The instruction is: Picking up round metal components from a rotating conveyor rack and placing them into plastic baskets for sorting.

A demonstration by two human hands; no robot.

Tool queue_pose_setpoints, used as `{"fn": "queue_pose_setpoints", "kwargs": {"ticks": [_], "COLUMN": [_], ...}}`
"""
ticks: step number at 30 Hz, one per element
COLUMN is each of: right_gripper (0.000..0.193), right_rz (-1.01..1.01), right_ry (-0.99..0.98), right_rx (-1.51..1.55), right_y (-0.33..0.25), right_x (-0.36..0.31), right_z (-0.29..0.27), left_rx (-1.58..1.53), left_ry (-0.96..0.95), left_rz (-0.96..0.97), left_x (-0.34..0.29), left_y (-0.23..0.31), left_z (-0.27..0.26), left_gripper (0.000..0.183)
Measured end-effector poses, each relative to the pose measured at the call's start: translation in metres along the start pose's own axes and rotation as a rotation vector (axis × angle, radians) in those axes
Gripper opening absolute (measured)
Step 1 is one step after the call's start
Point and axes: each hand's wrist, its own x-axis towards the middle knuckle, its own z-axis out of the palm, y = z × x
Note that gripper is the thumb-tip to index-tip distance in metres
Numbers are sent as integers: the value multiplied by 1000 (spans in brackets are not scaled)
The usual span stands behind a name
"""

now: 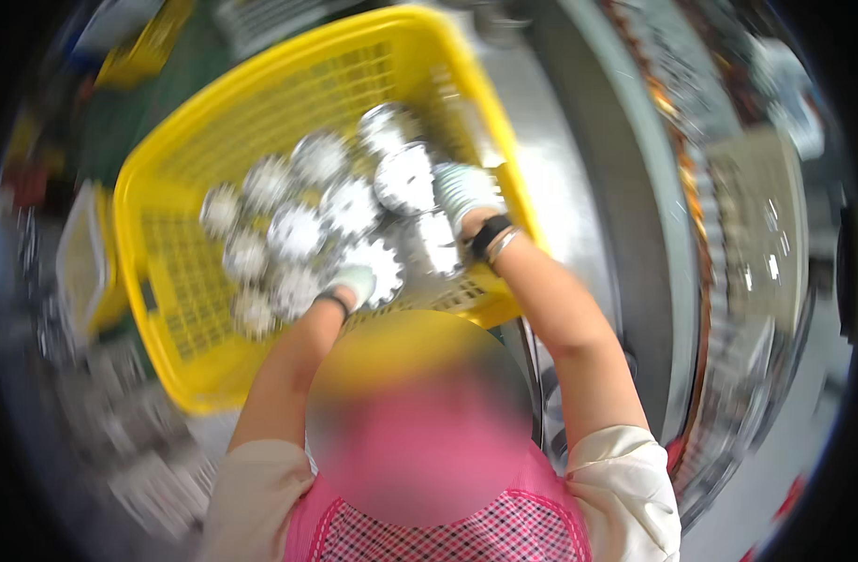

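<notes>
Several stacks of shiny, toothed metal discs point(296, 232) stand in a large yellow plastic basket point(139, 178). My left hand point(356, 283), in a pale glove, reaches into the basket's near side and touches a toothed disc point(384, 273); its fingers are blurred and partly hidden. At the right side of the basket is my right hand point(463, 190), in a striped white glove, against the edge of a tilted toothed disc point(405, 178). Motion smears its fingers, so its grip is unclear. Just below that hand, more discs point(438, 242) are stacked along the basket wall.
A metal work surface point(550, 178) lies to the right of the basket, with a long grey rail point(625, 122) beyond it. A white and yellow container point(84, 262) stands at the left. Farther right is a pale bin point(756, 215).
</notes>
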Motion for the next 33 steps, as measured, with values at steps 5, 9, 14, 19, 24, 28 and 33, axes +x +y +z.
{"fn": "queue_pose_setpoints", "kwargs": {"ticks": [5,9,14,19,24,28,33], "right_gripper": [17,22,21,28,42,59,58], "right_rz": [-110,193,1130,1480,1192,1486,984], "right_ry": [225,576,860,1376,1358,621,1450], "right_rx": [366,287,359,69,611,202,273], "right_y": [7,58,153,247,309,364,399], "right_x": [-164,-340,-575,-806,-749,-716,-680], "right_z": [-85,-129,-102,-13,-36,-1,10], "left_rx": [29,271,761,115,-719,-189,-239], "left_ry": [29,-31,-87,191,-28,382,624], "left_rz": [34,161,80,828,1003,836,803], "left_x": [2,-16,-5,-91,-88,-53,-68], "left_y": [-42,-30,38,326,579,693,694], "left_z": [39,9,-66,-96,8,51,24], "left_gripper": [38,46,47,31,46,55,42]}}
